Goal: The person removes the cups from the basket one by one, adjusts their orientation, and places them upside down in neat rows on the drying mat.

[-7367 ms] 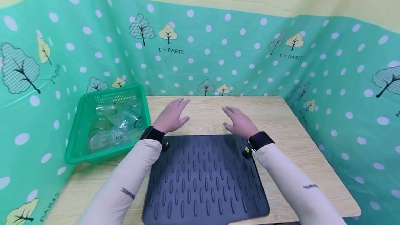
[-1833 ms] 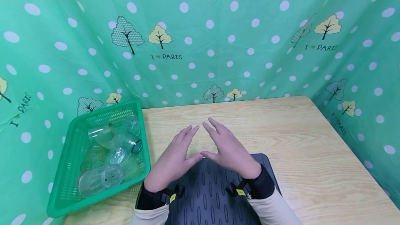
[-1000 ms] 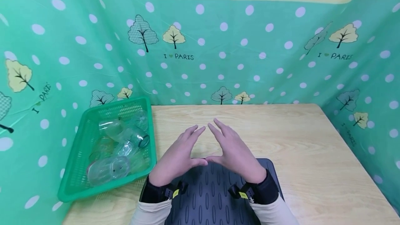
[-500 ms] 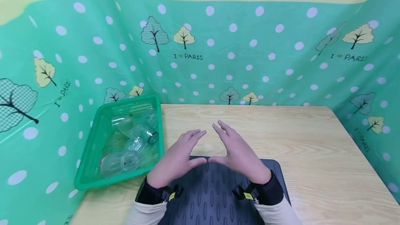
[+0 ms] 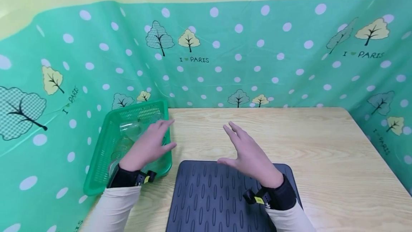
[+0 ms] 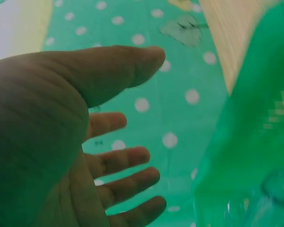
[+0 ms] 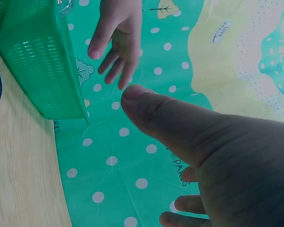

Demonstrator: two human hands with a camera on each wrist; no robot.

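Observation:
A green plastic basket (image 5: 99, 164) sits at the table's left edge with several clear plastic cups and jars (image 5: 130, 130) lying in it. My left hand (image 5: 149, 144) hovers over the basket's right side, fingers straight and spread, holding nothing. In the left wrist view the left hand (image 6: 109, 156) shows an empty palm beside the basket wall (image 6: 246, 142). My right hand (image 5: 246, 153) floats open above the far edge of the dark ribbed mat (image 5: 219, 199). The right wrist view shows the right hand's thumb (image 7: 170, 118), the left hand (image 7: 116, 40) and the basket (image 7: 38, 61).
The wooden table (image 5: 322, 146) stretches bare to the right and behind the mat. A green dotted cloth (image 5: 241, 56) walls the table on the back and both sides. The basket leans against the left cloth wall.
My left hand left its place beside the right hand and moved left over the basket. The right hand stayed above the mat's far edge. The head view shifted slightly left.

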